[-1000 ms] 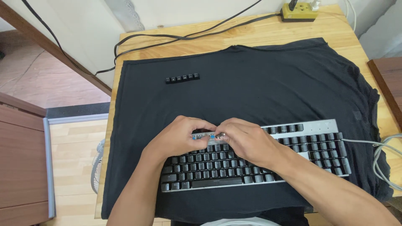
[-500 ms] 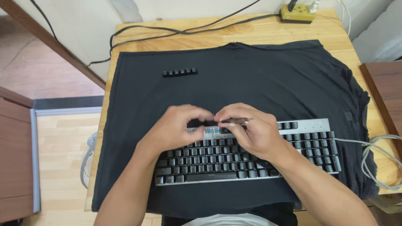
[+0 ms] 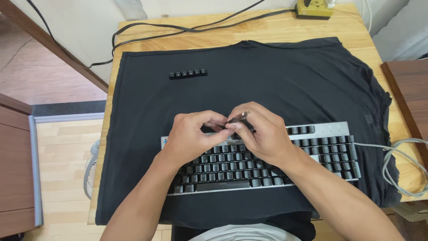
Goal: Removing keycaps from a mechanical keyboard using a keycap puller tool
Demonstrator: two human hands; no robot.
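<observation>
Keyboard (image 3: pixel 312 154) is showing black keys set in a silver-grey frame. Cloth (image 3: pixel 267 80) under it is reading plain black, no pattern. Row of loose keycaps (image 3: pixel 187 73) on the cloth is showing black too. Table (image 3: pixel 223 33) is showing light yellowish wood with a faint grain. Keyboard cable (image 3: pixel 401 167) is looking pale grey. Cords (image 3: pixel 178 29) across the table top are running black. Power strip (image 3: pixel 314 9) is appearing olive-yellow.
</observation>
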